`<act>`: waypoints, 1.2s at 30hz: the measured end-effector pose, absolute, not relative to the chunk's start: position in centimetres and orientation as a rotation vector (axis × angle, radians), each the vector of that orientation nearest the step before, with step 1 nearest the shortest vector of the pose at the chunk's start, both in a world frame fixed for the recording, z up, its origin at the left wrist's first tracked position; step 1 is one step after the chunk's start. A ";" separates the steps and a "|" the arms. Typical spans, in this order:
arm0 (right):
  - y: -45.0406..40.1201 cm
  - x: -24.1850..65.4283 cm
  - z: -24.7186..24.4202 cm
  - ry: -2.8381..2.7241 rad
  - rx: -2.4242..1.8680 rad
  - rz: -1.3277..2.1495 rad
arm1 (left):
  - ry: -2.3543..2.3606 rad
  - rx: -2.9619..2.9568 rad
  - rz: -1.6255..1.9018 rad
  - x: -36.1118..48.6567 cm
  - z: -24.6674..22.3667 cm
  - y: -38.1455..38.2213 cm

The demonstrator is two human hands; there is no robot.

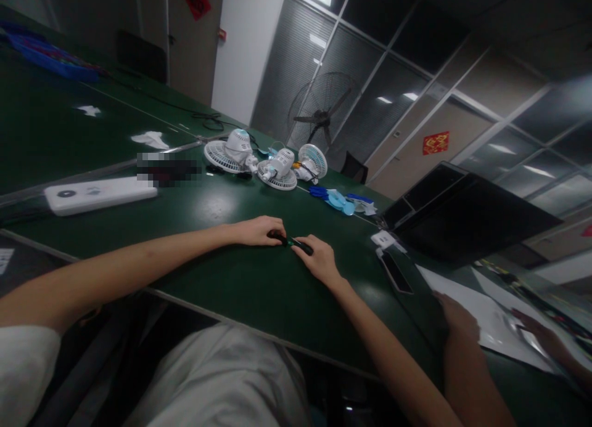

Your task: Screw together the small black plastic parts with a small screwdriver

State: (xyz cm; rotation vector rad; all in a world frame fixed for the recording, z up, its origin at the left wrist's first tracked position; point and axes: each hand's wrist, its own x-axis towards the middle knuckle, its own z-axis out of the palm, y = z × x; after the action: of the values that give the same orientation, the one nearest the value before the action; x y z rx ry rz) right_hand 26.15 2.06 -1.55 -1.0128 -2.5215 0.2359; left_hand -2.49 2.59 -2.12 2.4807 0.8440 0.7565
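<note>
Over the green tabletop (259, 291), my left hand (259, 231) closes around a small black curved piece (277, 236). My right hand (320, 260) grips a slim dark-handled tool (303, 247) with a bit of green near its front end. That end meets the black piece between my two hands. The tool's exact kind is too small and blurred to tell. Beyond my hands sit small white fans, one on the left (231, 156), one in the middle (279, 168) and one on the right (313, 163).
Blue gloves (340, 200) lie right of the fans. A long white device (102, 196) is at left, a blue tray (50, 57) farther back. A monitor (481, 211) and a phone (396, 273) are at right. A co-worker's hands (457, 316) rest around white sheets (490, 331).
</note>
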 end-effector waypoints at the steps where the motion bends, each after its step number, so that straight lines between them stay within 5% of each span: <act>1: 2.3 26.0 -1.6 -2.530 -1.019 0.251 | 0.848 2.479 0.758 -2.5 -2.2 2.6; 36: 1.9 25.9 -1.0 -2.459 -0.873 0.422 | 0.928 2.448 0.749 -0.5 -2.1 1.9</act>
State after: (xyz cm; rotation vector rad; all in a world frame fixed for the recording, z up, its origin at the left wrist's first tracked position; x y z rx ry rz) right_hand 25.87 1.95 -1.00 -0.8728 -2.4593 0.4221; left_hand -0.49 1.87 -2.09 2.4482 0.9275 0.7492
